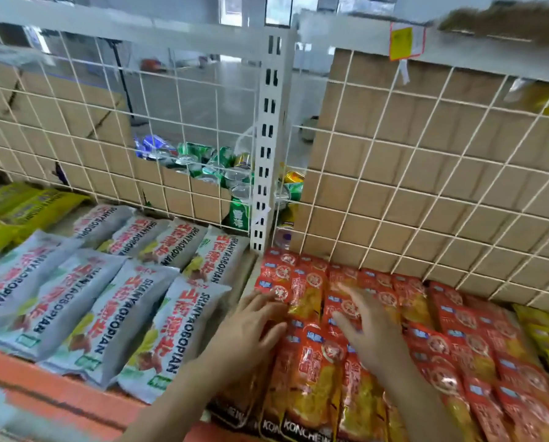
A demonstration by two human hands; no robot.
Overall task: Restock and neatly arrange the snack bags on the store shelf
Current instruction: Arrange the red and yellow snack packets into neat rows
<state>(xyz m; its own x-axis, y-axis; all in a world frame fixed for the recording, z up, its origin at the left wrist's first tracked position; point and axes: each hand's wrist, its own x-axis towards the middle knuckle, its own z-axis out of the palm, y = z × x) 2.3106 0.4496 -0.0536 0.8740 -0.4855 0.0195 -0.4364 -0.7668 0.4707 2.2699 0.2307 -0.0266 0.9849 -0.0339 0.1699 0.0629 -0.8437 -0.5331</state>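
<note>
Evidently both hands — left [251, 320], right [367, 327] — lie spread flat on red bags [311, 371]: light, slippery, crushable — grip edges.

Eight grey-white plastic snack bags [123, 314] lie in two rows of four. The red-orange plastic snack bags [314, 371] number over a dozen, exact count unclear. Two hands show: left hand [254, 323], right hand [362, 327].

view: head-worn | facing: forward, down onto shelf [53, 390] | range: near | edges blurred, likely wide-angle
</note>
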